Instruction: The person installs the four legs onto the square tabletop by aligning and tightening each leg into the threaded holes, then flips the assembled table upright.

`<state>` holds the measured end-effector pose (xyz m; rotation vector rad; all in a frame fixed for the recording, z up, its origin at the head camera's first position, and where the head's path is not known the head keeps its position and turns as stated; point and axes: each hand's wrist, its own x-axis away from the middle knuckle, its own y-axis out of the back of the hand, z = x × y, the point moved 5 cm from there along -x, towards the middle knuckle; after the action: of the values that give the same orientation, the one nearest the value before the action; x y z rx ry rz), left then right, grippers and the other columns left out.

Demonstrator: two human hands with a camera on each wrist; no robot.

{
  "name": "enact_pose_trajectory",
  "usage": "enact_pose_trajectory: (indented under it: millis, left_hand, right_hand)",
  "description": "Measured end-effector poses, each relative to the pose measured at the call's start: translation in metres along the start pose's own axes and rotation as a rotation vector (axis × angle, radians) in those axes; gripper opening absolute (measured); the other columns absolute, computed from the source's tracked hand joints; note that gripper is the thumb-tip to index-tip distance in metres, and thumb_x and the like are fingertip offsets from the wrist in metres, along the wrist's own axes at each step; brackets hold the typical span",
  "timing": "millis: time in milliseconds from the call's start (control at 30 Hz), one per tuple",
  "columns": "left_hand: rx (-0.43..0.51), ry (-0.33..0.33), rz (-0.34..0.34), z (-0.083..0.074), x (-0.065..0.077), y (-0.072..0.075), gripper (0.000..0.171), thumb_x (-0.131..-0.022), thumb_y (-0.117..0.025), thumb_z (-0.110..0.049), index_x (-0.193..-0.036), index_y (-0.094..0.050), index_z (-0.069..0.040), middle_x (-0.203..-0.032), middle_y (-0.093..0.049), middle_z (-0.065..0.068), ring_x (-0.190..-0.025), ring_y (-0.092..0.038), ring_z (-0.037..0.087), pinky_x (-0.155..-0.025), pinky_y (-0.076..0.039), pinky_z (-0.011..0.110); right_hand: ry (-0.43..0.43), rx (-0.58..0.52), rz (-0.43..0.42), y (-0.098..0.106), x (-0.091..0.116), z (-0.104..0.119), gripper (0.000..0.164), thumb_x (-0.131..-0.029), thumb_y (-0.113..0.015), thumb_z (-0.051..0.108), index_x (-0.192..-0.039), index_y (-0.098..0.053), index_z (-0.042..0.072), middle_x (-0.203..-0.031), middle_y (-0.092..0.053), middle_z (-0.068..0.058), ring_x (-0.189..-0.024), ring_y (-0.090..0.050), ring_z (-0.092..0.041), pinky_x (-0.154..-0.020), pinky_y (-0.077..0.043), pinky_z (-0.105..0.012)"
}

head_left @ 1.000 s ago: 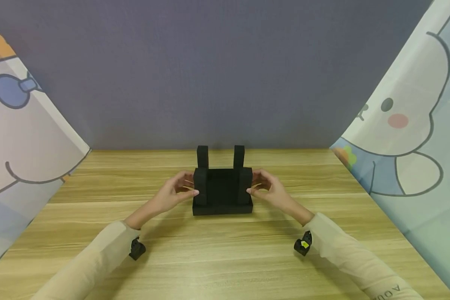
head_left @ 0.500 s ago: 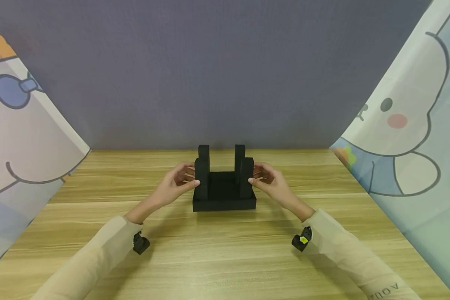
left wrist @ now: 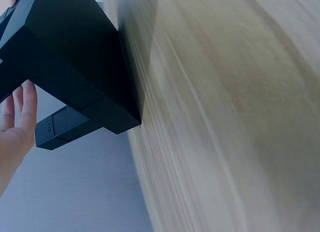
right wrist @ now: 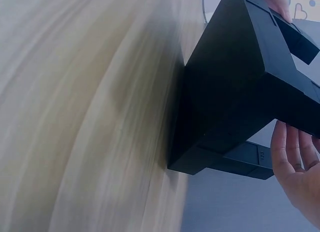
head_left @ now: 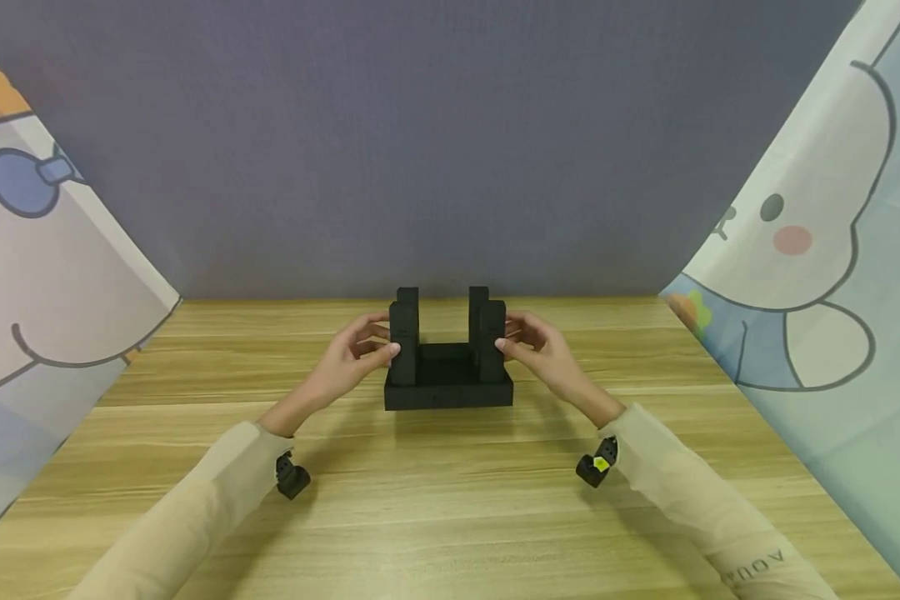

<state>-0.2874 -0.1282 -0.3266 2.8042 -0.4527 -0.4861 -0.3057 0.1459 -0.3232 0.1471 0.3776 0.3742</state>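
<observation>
In the head view, a black open-topped stand point(head_left: 448, 397) with four-cornered posts rises from the middle of the wooden table. My left hand point(head_left: 351, 360) grips its front left post point(head_left: 404, 342), thumb on the near face and fingers behind. The front right post point(head_left: 492, 342) is held the same way by my right hand point(head_left: 546, 357). Both wrist views show the dark underside point(left wrist: 85, 36) slanting up from the table, with the far edge down at the wood and the near edge raised. Two rear posts stand behind, partly hidden by the front ones.
The stand is near the back of the wooden table point(head_left: 450, 508), in front of a grey wall point(head_left: 435, 150). Cartoon-print sheets point(head_left: 795, 250) hang on both sides. A small black camera point(head_left: 292, 477) juts from the left cuff, another from the right.
Both hands have moved up in the head view, still holding the front posts. The stand's near edge and front posts have shifted up too, its tilt altered, and more of the posts' height shows.
</observation>
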Motion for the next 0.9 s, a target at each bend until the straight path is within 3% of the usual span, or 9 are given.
enact_pose_trajectory:
  millis: [333, 600, 733, 900]
  left_hand:
    - [0.011, 0.013, -0.011, -0.002, -0.009, 0.000, 0.047, -0.092, -0.056, -0.017, -0.135, -0.038, -0.008, -0.116, -0.053, 0.021, -0.085, -0.061, 0.019, -0.074, -0.054, 0.034]
    - [0.038, 0.085, -0.058, -0.002, -0.014, 0.003, 0.050, -0.092, -0.056, -0.025, -0.136, -0.038, -0.013, -0.116, -0.052, 0.015, -0.089, -0.061, 0.016, -0.076, -0.054, 0.034]
    - [0.065, 0.104, -0.080, -0.002, -0.017, 0.003, 0.051, -0.092, -0.056, -0.025, -0.137, -0.038, -0.012, -0.117, -0.051, 0.016, -0.093, -0.060, 0.017, -0.079, -0.054, 0.037]
    - [0.104, 0.120, -0.105, -0.002, -0.021, 0.004, 0.053, -0.091, -0.057, -0.027, -0.137, -0.037, -0.012, -0.115, -0.051, 0.014, -0.093, -0.060, 0.016, -0.077, -0.054, 0.033]
  right_hand:
    - [-0.042, 0.002, -0.034, 0.005, -0.009, 0.002, 0.043, -0.088, -0.058, 0.006, -0.127, -0.046, -0.006, -0.104, -0.053, -0.012, -0.083, -0.059, -0.009, -0.075, -0.054, -0.041]
    - [-0.082, -0.030, -0.068, 0.005, -0.016, 0.006, 0.043, -0.089, -0.059, 0.010, -0.128, -0.046, -0.001, -0.103, -0.052, -0.010, -0.080, -0.058, -0.010, -0.076, -0.053, -0.042]
    - [-0.084, -0.032, -0.083, 0.005, -0.018, 0.007, 0.043, -0.089, -0.059, 0.012, -0.129, -0.046, 0.001, -0.102, -0.053, -0.006, -0.081, -0.058, -0.010, -0.075, -0.054, -0.037]
    - [-0.066, -0.035, -0.105, 0.006, -0.022, 0.006, 0.042, -0.090, -0.059, 0.014, -0.128, -0.046, 0.003, -0.106, -0.054, -0.007, -0.085, -0.058, -0.010, -0.079, -0.052, -0.044]
